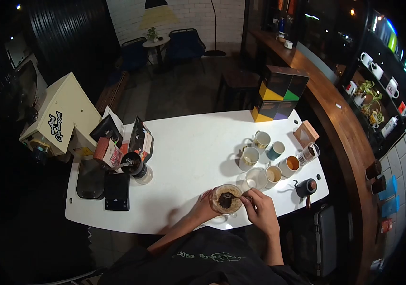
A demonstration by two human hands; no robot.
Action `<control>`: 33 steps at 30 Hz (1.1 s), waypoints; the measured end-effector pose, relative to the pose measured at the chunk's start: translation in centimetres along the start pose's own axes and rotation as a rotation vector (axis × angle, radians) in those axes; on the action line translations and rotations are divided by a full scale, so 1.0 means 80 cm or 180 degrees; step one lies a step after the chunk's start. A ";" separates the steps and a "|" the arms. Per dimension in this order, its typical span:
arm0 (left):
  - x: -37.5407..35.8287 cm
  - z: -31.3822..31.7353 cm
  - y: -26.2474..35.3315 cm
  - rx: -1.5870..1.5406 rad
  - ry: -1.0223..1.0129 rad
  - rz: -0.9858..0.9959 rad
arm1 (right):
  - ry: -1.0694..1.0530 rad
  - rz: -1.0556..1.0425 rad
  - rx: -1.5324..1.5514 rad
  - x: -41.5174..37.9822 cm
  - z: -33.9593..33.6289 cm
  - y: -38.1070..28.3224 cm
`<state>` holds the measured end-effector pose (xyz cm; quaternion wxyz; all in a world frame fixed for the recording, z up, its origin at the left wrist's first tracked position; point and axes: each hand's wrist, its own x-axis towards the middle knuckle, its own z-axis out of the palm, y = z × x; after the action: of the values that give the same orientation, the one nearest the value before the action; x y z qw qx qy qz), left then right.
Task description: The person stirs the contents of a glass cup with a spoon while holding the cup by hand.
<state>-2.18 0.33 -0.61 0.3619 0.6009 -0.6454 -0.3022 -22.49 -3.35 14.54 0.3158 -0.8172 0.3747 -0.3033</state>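
At the table's front edge, my left hand [205, 205] is wrapped round the side of a clear container [217, 202] holding dark wet coffee grounds, with pale brown residue on its inner wall. My right hand [258, 209] is closed in a pinch at the container's right rim. Between its fingers is a thin utensil, perhaps a spoon, reaching over the grounds; its far end is hard to make out. Just beyond my right hand stand a clear glass vessel [256, 178] and a cup with a tan inside [273, 175].
More cups, including an orange-lined cup [290, 166] and a teal cup [275, 150], stand at the right. A black gooseneck kettle [306, 188] is near the right edge. Leftward are a hand grinder [134, 165], a black scale [117, 192] and coffee bags [141, 140]. Boxes [279, 95] stand at the back.
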 end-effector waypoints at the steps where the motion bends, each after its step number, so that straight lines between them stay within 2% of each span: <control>1: 0.000 0.002 -0.003 -0.0053 0.0025 0.0017 | 0.0005 -0.0015 -0.0001 0.002 -0.004 -0.003; 4: -0.001 -0.002 0.000 -0.0190 -0.0073 -0.0062 | -0.0218 -0.0089 -0.0083 0.002 -0.005 -0.001; 6: -0.002 -0.001 0.000 0.0154 -0.0061 -0.0026 | -0.0415 -0.0353 -0.0424 0.005 0.002 0.008; 9: 0.000 0.002 -0.008 0.0063 -0.0177 -0.0020 | -0.0223 -0.0207 -0.0521 0.003 0.010 0.010; 15: -0.002 0.003 -0.011 0.0105 -0.0101 0.0121 | -0.0383 -0.0267 -0.0316 0.006 0.010 0.012; 18: -0.001 0.004 -0.009 0.0071 -0.0083 -0.0032 | -0.0235 -0.0107 -0.0245 0.009 0.013 0.016; 21: 0.000 0.005 -0.013 -0.0038 -0.0192 -0.0060 | -0.0459 -0.0243 -0.0294 0.007 0.010 0.019; 28: -0.002 0.007 -0.012 0.0160 -0.0081 -0.0112 | -0.0318 -0.0150 -0.0253 0.009 0.010 0.022; 33: 0.000 0.000 -0.002 -0.0152 -0.0232 -0.0154 | -0.0464 -0.0276 -0.0126 0.011 0.010 0.024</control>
<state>-2.08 0.28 -0.74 0.3450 0.5961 -0.6361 -0.3479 -22.27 -4.83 12.87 0.3125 -0.8587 0.3209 -0.2489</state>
